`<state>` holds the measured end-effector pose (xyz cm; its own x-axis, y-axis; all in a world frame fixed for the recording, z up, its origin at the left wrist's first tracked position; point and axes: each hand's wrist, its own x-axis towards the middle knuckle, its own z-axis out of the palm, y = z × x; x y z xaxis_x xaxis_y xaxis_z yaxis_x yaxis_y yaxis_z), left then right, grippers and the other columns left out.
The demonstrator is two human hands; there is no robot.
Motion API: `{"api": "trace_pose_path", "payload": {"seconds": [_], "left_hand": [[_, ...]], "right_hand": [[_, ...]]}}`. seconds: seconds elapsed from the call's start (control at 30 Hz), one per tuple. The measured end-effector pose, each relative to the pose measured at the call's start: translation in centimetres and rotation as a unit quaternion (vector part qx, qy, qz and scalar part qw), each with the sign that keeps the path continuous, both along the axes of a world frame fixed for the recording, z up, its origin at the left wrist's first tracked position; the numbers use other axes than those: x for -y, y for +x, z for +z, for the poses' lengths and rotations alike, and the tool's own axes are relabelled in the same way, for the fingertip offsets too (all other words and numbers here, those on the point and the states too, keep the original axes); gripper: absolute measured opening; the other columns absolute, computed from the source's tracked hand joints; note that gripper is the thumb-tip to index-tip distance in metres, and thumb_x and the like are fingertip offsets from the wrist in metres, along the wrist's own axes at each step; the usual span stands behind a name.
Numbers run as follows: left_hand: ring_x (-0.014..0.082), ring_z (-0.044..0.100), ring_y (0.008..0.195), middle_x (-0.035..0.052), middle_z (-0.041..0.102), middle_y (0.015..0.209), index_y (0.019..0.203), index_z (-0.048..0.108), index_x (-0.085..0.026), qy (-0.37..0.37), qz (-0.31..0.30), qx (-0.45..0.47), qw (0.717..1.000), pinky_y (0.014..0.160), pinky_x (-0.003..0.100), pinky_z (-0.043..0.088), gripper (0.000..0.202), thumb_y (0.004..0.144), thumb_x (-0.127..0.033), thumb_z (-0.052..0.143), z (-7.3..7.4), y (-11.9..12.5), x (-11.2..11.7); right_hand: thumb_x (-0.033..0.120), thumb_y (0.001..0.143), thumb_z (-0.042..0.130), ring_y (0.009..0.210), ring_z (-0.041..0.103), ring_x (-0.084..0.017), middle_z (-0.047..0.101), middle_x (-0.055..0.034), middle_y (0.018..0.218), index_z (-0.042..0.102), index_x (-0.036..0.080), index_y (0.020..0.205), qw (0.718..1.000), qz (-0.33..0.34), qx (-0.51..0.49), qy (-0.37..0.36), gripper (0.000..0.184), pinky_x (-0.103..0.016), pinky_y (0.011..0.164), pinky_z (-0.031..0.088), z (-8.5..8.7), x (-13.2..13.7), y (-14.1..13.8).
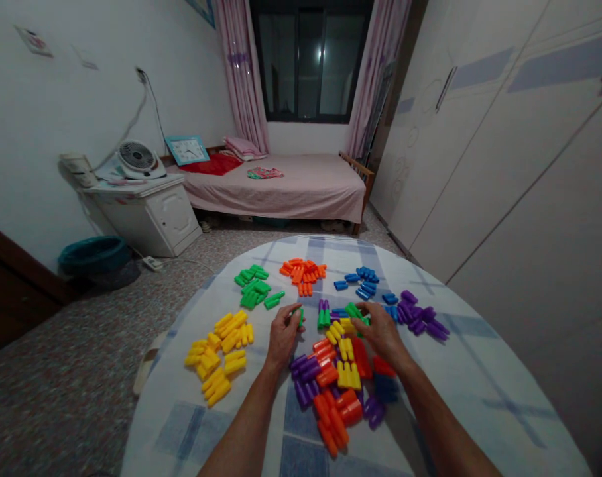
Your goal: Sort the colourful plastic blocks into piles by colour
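A green piece (300,316) is pinched in the closed left hand (282,338), near the green pile (255,288) on the desk (480,371). The right hand (382,333) is curled over the mixed heap (338,377), and whether anything is gripped cannot be told. The pinch is best kept firm.

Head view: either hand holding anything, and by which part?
Left hand pinches a green block by one end, at the fingertips. Right hand rests on the mixed pile; a hold cannot be told.
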<state>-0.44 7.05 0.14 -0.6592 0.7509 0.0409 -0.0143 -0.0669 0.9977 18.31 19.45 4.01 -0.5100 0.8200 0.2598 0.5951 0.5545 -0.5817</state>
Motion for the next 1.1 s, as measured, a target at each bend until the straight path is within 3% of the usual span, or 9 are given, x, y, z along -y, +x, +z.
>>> {"api": "trace_pose_path", "payload": {"seconds": [0.13,0.27,0.33,0.47,0.6,0.77,0.9,1.03,1.1], "left_hand": [[0.0164,0.062,0.083,0.0119,0.058,0.11,0.112,0.06,-0.016,0.019,0.004,-0.053,0.998,0.066,0.03,0.055,0.045,0.086,-0.05,0.048,-0.3,-0.1,-0.1],[0.0207,0.054,0.114,0.0101,0.055,0.121,0.115,0.06,-0.019,0.023,0.005,-0.192,0.981,0.098,0.039,0.045,0.036,0.089,-0.041,0.046,-0.7,0.0,-0.2],[0.0219,0.046,0.124,0.0101,0.051,0.128,0.119,0.06,-0.021,0.008,-0.01,-0.255,0.967,0.107,0.041,0.037,0.037,0.089,-0.039,0.049,-0.9,0.1,-0.2],[0.0276,0.04,0.131,0.0115,0.042,0.142,0.125,0.057,-0.024,-0.038,-0.058,-0.369,0.927,0.109,0.047,0.033,0.048,0.08,-0.037,0.063,-1.3,0.5,-0.1],[0.0309,0.037,0.133,0.0107,0.037,0.146,0.129,0.054,-0.028,-0.071,-0.096,-0.421,0.899,0.109,0.05,0.032,0.059,0.073,-0.037,0.07,-1.5,0.7,-0.2],[0.0259,0.045,0.126,0.0117,0.047,0.136,0.122,0.057,-0.023,-0.08,-0.072,-0.404,0.908,0.106,0.045,0.037,0.048,0.076,-0.029,0.065,-1.5,0.5,-0.3],[0.0236,0.047,0.123,0.0126,0.05,0.131,0.118,0.058,-0.019,-0.11,-0.079,-0.414,0.9,0.105,0.041,0.038,0.041,0.077,-0.021,0.059,-0.1,0.4,-0.2],[0.0289,0.043,0.129,0.0131,0.036,0.146,0.135,0.046,-0.027,-0.177,-0.129,-0.429,0.876,0.103,0.045,0.039,0.058,0.079,-0.029,0.059,2.3,1.2,-0.5],[0.0314,0.041,0.13,0.012,0.032,0.149,0.136,0.046,-0.03,-0.2,-0.158,-0.444,0.859,0.103,0.047,0.039,0.059,0.079,-0.026,0.059,3.3,1.8,-1.1]], "right_hand": [[0.018,0.076,0.058,0.085,0.06,-0.018,0.061,-0.0047,0.091,0.062,0.017,0.095,0.997,0.066,0.026,0.011,0.02,-0.029,0.079,0.045,0.9,2.3,-4.7],[0.025,0.081,0.055,0.083,0.06,-0.016,0.06,-0.0068,0.104,0.06,0.018,0.106,0.996,0.083,0.012,0.017,0.026,-0.028,0.078,0.046,1.6,4.1,-6.7],[0.029,0.084,0.051,0.078,0.06,-0.015,0.058,-0.0073,0.108,0.06,0.019,0.11,0.997,0.068,-0.022,0.026,0.028,-0.029,0.077,0.047,2.1,4.0,-5.7],[0.035,0.084,0.045,0.068,0.057,-0.015,0.061,-0.0079,0.1,0.062,0.018,0.101,0.994,-0.027,-0.102,0.039,0.029,-0.033,0.074,0.048,1.7,2.2,-1.0],[0.038,0.08,0.043,0.072,0.059,-0.018,0.064,-0.0093,0.097,0.063,0.017,0.095,0.986,-0.104,-0.127,0.0,0.033,-0.034,0.071,0.048,-1.3,0.8,3.4],[0.038,0.077,0.043,0.081,0.06,-0.021,0.066,-0.009,0.093,0.064,0.017,0.091,0.982,-0.125,-0.144,-0.012,0.033,-0.037,0.079,0.047,-4.7,1.1,5.1],[0.038,0.079,0.042,0.085,0.06,-0.021,0.066,-0.0088,0.094,0.065,0.017,0.092,0.986,-0.102,-0.133,-0.005,0.033,-0.036,0.082,0.045,-5.0,1.4,5.1],[0.036,0.08,0.041,0.086,0.06,-0.021,0.065,-0.0084,0.095,0.065,0.017,0.093,0.988,-0.094,-0.121,-0.005,0.033,-0.036,0.082,0.045,-4.6,1.5,5.1],[0.035,0.08,0.041,0.085,0.06,-0.021,0.066,-0.0082,0.095,0.065,0.017,0.093,0.989,-0.094,-0.116,-0.007,0.033,-0.036,0.082,0.045,-4.6,1.5,5.1]]}}
